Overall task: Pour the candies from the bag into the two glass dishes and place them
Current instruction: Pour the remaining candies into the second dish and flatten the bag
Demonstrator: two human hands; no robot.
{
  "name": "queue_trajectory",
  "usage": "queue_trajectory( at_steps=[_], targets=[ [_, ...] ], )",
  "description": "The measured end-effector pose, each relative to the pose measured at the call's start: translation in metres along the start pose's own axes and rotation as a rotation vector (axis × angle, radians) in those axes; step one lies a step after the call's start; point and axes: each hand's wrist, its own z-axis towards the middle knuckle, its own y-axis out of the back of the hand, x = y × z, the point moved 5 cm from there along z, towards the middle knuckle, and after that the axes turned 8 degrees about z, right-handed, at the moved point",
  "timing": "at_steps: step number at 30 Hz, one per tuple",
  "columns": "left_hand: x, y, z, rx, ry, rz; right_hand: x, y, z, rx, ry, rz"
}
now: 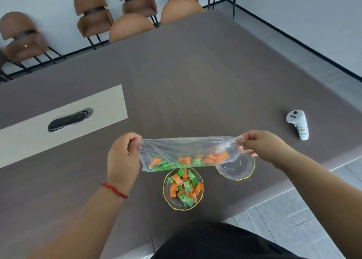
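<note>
Across the near edge of the worktop (pixel 195 78) the clear bag (pixel 186 152) is stretched taut, its long axis running side to side, held up off the surface between the two hands. The left hand (pixel 123 154) is clenched on the bag's left end and the right hand (pixel 260 145) pinches its right end, both closed tight on the plastic. Orange and green candies (pixel 195 160) lie along the bag's sagging lower fold, bunched more toward the right. Straight below the bag's middle sits the filled dish (pixel 183 190), heaped with wrapped candies and close to the near edge. The empty dish (pixel 236 168) stands just beside it toward the right, under the bag's right end and partly hidden by the right hand, so the right hand is the nearer one to it. As I judge it, the next pour depends on tipping the bag's right end down over that empty dish. A white controller (pixel 297 126) lies well apart toward the right edge, and a pale inset panel (pixel 58 121) with a dark handle sits toward the left; neither blocks the way.
</note>
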Motion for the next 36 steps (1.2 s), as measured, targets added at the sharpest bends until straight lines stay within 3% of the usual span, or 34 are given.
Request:
queue_trajectory(
  at_steps=[10,25,36],
  targets=[
    [-0.051,-0.077,0.035,0.182,-0.146,0.042,-0.076,0.038,0.015,-0.148,-0.138,0.156],
    [-0.124,-0.113,0.061,0.32,-0.462,0.21,-0.124,0.032,0.013,-0.165,-0.241,0.34],
    [-0.141,-0.109,0.063,0.317,-0.469,0.224,-0.125,0.03,0.017,-0.17,-0.236,0.415]
  ],
)
